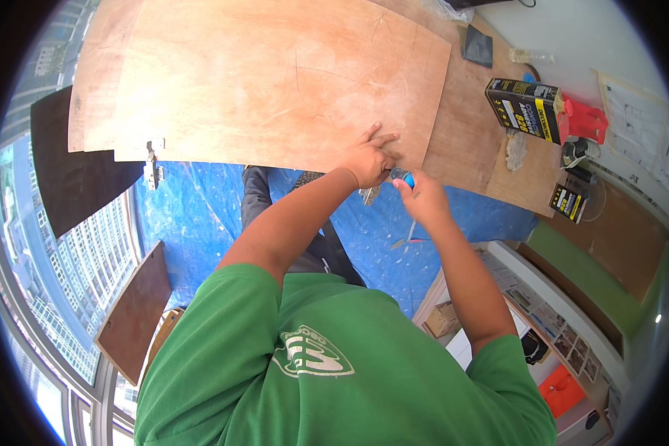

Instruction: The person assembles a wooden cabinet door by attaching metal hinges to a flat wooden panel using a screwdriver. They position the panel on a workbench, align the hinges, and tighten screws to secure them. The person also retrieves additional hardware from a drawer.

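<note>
A pale plywood panel (pixel 275 82) lies flat in front of me. My left hand (pixel 368 157) rests on it near its right front corner, some fingers stretched out over the wood. Its thumb side is close to the screwdriver's tip end. Closed around a screwdriver (pixel 403 176) with a blue handle is my right hand (pixel 427 199), just beyond the panel's front edge. A metal hinge (pixel 369 195) sticks out from that edge below my left hand, partly hidden. Another metal hinge (pixel 152 165) sits at the edge's left end.
Beneath the panel is a wooden worktop (pixel 464 141). On its right stand a black-and-yellow can (pixel 526 110), a red container (pixel 586 120) and a smaller can (pixel 569 202). Dark sandpaper (pixel 477 46) lies farther back. Blue sheeting (pixel 193 212) covers the floor; windows line the left.
</note>
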A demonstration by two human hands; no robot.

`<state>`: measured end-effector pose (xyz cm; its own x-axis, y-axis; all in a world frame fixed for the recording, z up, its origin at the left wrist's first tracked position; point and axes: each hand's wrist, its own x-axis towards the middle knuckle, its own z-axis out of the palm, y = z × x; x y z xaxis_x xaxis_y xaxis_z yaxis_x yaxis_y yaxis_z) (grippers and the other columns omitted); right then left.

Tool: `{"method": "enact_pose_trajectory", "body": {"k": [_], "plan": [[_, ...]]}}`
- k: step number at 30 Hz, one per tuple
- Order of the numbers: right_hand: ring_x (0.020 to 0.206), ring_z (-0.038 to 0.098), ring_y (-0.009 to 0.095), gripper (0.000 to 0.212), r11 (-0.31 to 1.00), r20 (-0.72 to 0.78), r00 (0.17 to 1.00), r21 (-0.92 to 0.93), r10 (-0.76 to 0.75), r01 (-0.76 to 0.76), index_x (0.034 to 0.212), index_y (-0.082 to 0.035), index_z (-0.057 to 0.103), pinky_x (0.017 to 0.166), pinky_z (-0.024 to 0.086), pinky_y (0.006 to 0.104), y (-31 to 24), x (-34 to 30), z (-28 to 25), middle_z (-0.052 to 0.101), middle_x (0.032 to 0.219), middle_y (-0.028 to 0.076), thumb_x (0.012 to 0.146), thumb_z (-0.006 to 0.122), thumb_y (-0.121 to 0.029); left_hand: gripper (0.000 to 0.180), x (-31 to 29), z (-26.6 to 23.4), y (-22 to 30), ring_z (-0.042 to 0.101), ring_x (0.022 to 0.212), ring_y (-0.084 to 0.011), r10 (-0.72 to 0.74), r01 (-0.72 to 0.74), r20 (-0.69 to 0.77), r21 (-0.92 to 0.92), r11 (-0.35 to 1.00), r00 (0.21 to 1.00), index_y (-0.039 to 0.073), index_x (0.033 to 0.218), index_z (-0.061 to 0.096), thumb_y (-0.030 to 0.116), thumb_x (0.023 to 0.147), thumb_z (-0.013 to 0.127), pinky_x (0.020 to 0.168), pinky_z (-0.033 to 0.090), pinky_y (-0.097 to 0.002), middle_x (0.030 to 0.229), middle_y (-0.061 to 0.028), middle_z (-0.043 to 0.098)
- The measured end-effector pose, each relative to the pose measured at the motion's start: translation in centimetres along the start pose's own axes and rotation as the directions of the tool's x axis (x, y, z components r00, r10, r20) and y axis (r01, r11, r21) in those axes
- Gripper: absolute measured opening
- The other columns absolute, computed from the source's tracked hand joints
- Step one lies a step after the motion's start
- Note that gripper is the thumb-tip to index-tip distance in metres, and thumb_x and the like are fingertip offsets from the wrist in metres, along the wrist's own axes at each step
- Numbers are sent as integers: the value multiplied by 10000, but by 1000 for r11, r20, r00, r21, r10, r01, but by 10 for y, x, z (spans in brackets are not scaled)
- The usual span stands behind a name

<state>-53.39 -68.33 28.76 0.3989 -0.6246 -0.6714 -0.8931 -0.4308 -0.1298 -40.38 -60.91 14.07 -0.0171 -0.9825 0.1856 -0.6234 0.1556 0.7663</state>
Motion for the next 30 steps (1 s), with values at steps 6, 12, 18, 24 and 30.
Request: {"method": "enact_pose_trajectory", "body": {"k": [6, 12, 18, 24, 30], "plan": [[893, 637, 449, 445, 917, -190, 900, -16, -393, 398, 1177, -15, 653, 769, 511, 513, 10, -6, -2, 675, 934, 233, 870, 713, -331, 126, 0, 0, 0, 386, 1434, -187, 11, -11, -3, -5, 1000, 1000, 205, 900, 762, 236, 780, 741, 1241, 163, -542, 1256, 128, 676], [938, 629, 429, 330, 984, -36, 984, -26, 173, -174, 1122, -42, 668, 793, 502, 510, -7, -3, 4, 664, 978, 191, 833, 724, -192, 133, 0, -2, 1, 382, 1435, -182, -17, 17, 25, 2, 1000, 1000, 214, 908, 763, 235, 779, 740, 1243, 158, -539, 1258, 130, 675], [936, 635, 422, 260, 912, -205, 889, -114, -409, 393, 981, -22, 661, 791, 507, 496, 8, 1, -7, 669, 987, 203, 832, 735, -222, 94, 0, 0, 1, 384, 1433, -186, 24, -25, -49, -6, 1000, 999, 213, 886, 762, 222, 800, 725, 1244, 157, -536, 1247, 125, 680], [904, 635, 413, 261, 998, -90, 994, 36, 62, -59, 936, -12, 639, 770, 519, 486, -7, -3, -13, 637, 964, 199, 876, 698, -259, 97, 0, -2, 0, 387, 1431, -195, 3, -3, 13, 11, 1000, 1000, 211, 891, 761, 215, 799, 729, 1240, 165, -546, 1245, 122, 682], [885, 635, 393, 230, 965, -157, 961, -164, -228, 202, 952, -33, 642, 746, 520, 486, 3, 2, -7, 617, 963, 186, 886, 686, -249, 142, 3, -1, 2, 386, 1433, -193, 12, -12, 7, 16, 1000, 1000, 218, 924, 768, 220, 786, 736, 1244, 160, -535, 1260, 127, 675]]}}
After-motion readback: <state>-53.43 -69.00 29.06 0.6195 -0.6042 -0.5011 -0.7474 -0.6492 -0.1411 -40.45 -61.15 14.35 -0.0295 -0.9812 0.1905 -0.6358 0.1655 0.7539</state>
